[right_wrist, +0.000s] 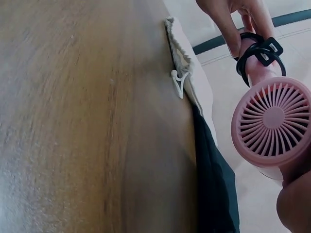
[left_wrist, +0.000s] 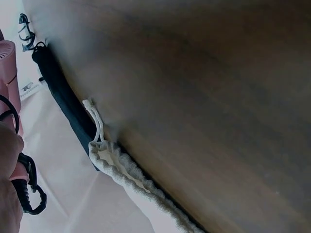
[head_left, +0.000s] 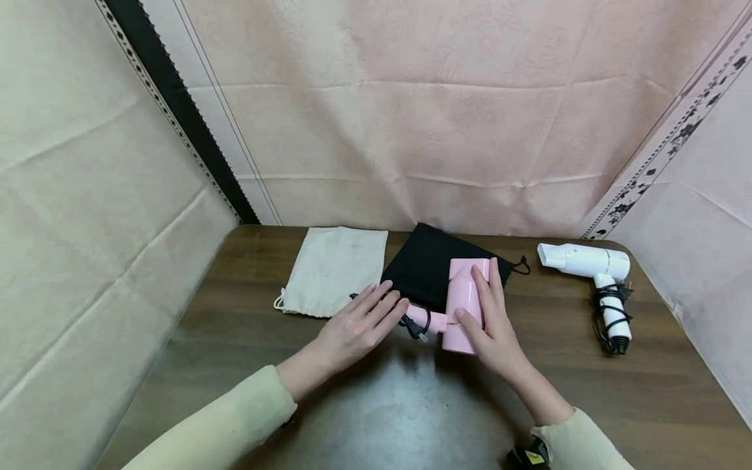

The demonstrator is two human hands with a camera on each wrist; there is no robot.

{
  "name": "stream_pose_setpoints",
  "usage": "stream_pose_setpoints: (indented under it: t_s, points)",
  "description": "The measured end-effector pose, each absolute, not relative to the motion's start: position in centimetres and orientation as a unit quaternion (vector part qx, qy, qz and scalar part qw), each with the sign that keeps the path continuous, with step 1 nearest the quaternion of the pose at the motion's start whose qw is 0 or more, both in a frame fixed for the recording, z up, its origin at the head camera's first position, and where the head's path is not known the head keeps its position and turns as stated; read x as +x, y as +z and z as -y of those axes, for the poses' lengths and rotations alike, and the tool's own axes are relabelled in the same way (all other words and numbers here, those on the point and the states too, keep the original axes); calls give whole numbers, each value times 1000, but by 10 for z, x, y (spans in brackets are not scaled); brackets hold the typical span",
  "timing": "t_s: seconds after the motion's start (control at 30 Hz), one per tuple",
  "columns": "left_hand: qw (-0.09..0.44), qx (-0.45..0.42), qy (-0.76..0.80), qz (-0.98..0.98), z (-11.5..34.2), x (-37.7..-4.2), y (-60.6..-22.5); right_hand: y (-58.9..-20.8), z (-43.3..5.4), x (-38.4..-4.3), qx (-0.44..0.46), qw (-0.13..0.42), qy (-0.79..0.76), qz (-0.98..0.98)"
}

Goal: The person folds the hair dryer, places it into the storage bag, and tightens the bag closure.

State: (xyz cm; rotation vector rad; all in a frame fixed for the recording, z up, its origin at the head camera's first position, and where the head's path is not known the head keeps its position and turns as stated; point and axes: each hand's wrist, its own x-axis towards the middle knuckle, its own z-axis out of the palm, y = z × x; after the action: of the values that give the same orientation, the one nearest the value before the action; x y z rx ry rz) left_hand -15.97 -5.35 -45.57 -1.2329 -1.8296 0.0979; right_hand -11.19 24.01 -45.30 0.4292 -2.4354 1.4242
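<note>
Over the brown wooden table (head_left: 264, 356): a pink plastic hair dryer (head_left: 455, 307) hung.
Left hand (head_left: 360, 328): reached inward, pinched its handle (head_left: 437, 322).
Right hand (head_left: 496, 329): thumb inward, gripped its barrel (head_left: 464, 294).

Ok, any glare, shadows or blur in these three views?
Head view: pale glare on the tabletop, shadows below the pink hair dryer; left wrist: upper right dark, tabletop looks soft; right wrist: bright glare at lower left, dryer's grille fairly crisp.

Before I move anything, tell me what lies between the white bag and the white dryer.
The black bag, with the pink dryer and right hand in front of part of it, then bare table up to the white dryer: head view.
</note>
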Motion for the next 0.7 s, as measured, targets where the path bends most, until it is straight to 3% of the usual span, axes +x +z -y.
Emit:
stream_pose_setpoints:
  t_s: [0.7]
  points:
    - [453, -524, 36, 720, 55, -175, -453, -446, -246, -117, 164, 125, 422, 883]
